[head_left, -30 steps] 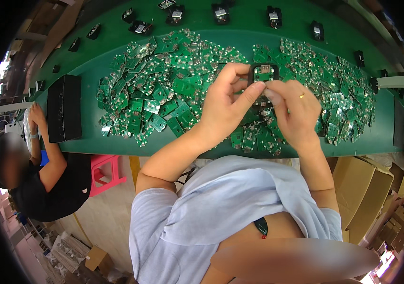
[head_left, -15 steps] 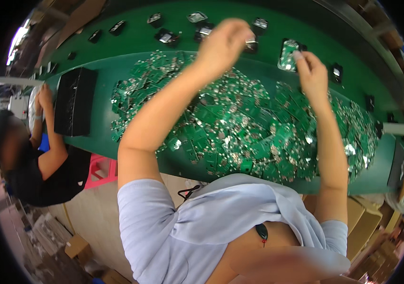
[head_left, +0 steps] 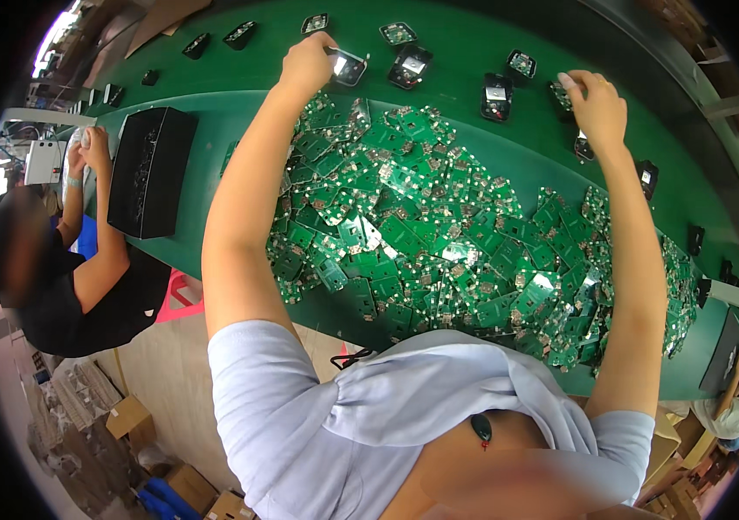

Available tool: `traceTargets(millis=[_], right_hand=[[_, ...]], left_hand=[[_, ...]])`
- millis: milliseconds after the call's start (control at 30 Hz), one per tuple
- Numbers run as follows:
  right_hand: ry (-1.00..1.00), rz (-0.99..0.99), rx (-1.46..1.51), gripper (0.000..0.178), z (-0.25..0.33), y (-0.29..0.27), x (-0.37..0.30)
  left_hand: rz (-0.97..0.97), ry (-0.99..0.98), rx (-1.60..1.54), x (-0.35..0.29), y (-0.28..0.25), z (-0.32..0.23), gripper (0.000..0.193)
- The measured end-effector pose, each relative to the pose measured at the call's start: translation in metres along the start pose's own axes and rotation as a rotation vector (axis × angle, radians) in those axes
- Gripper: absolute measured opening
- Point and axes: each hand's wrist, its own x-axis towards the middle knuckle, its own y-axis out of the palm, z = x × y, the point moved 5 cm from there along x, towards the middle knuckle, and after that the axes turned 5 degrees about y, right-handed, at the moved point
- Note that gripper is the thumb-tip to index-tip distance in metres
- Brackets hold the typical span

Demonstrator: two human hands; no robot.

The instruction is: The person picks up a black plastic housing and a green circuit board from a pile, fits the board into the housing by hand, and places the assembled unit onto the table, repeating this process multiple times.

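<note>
My left hand (head_left: 307, 68) is at the far side of the bench, its fingers closed on the edge of a black case (head_left: 349, 68) with a pale rectangle on it. To the right, my right hand (head_left: 598, 111) has bent fingers, thumb forward, at a small green circuit board (head_left: 561, 95); the palm and wrist partly cover this spot. Beside that wrist sits another black case (head_left: 583, 147). Below both hands spreads a wide heap of loose green circuit boards (head_left: 421, 234), some shiny with metal parts.
More black cases (head_left: 496, 96) stand in a scattered row along the green belt (head_left: 239, 65), some beside board-filled ones (head_left: 398, 34). A black box (head_left: 151, 173) stands at the left, near a seated person (head_left: 40, 277) with raised hands. Cardboard boxes (head_left: 131, 419) lie on the floor.
My left hand has moved left, from above a case near the middle to another case. My right hand stays at the board on the right. The view has shifted slightly.
</note>
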Motion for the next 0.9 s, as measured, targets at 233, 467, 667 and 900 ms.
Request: traceTargets(millis=[233,467,667,900], right_hand=[[-0.153,0.074,0.865,0.048,0.119,-0.061,-0.09],[-0.79,-0.128,0.67,0.013,0.157,-0.076,-0.136],[-0.444,-0.049,0.819,0.025,0.17,-0.048,-0.121],[-0.6,0.144,0.418,0.027,0.184,0.025,-0.106]], left_hand=[[0.096,0.224,-0.757,-0.099,-0.015,-0.122,0.018],[0.023,0.153,-0.78,-0.146,-0.025,-0.122,0.017],[-0.254,-0.02,-0.853,-0.182,-0.04,-0.056,0.03],[-0.114,-0.111,-1.055,-0.215,-0.052,-0.059,0.025]])
